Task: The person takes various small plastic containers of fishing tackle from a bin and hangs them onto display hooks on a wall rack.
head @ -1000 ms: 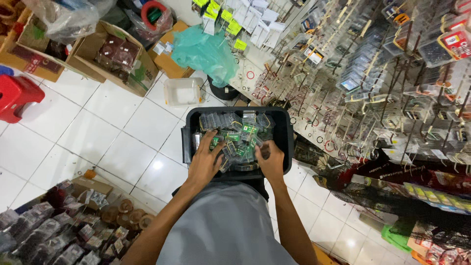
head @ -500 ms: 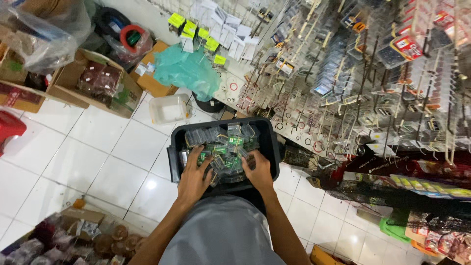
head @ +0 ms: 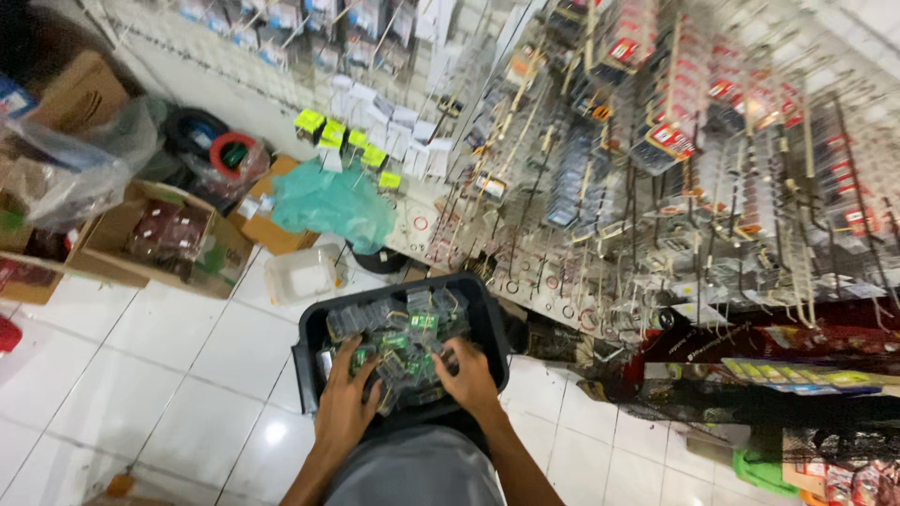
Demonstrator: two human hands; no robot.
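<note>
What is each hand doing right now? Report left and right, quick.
Left hand: fingers spread, resting on small packets in the black bin; grip cannot be told.
Right hand: curled into the packets; grip cannot be told.

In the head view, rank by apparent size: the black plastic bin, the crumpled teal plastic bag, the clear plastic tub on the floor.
1. Black plastic bin, though it is nearest the camera.
2. Crumpled teal plastic bag.
3. Clear plastic tub, plainly the smallest.

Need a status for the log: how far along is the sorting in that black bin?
Done: nothing visibly set aside. In hand: both hands, left hand and right hand, dig among small packets in the black bin. Left: the bin looks full; the wall hooks beside it already carry many packets.
</note>
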